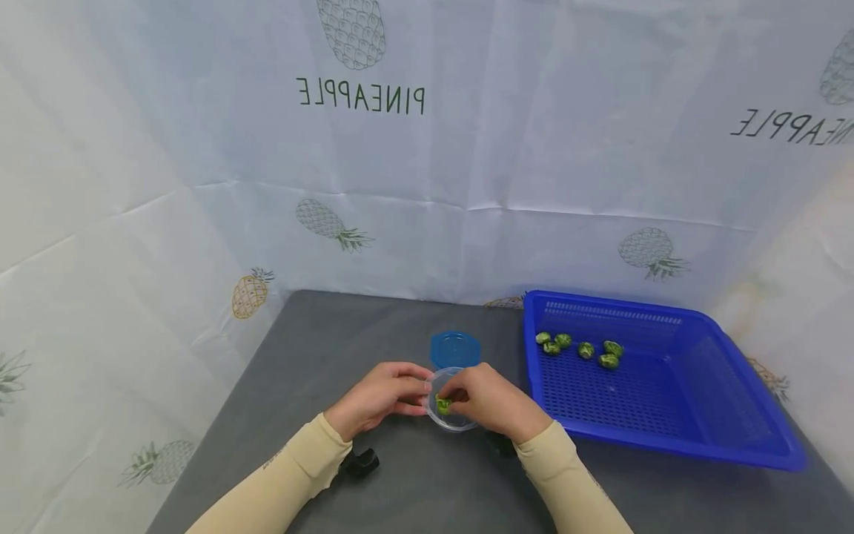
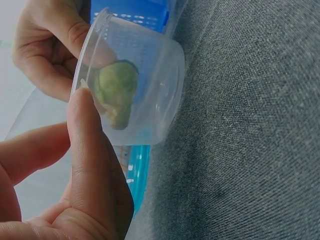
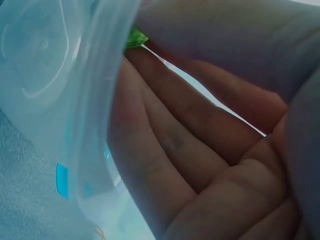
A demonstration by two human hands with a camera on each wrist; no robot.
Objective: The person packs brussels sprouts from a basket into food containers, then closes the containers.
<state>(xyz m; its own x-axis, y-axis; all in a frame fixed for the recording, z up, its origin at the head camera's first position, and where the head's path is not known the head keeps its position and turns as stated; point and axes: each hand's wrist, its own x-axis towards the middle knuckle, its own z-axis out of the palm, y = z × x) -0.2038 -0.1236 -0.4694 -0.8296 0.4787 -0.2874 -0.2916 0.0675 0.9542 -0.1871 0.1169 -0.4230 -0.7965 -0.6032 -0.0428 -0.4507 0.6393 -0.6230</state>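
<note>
A clear plastic container (image 1: 448,426) is at the middle of the table, below a blue lid (image 1: 456,347). My left hand (image 1: 382,398) holds its left side, with fingertips at the rim in the left wrist view. My right hand (image 1: 490,400) reaches over the rim and pinches a Brussels sprout (image 2: 117,92), seen through the container wall. Only a green bit of the sprout (image 3: 136,38) shows in the right wrist view, between thumb and fingers.
A large blue basket (image 1: 640,437) stands at the right, with several Brussels sprouts (image 1: 586,350) along its far left part. A black object (image 1: 360,463) lies by the left wrist. Behind the grey table (image 1: 320,334) hangs a white curtain (image 1: 467,163) with pineapple prints.
</note>
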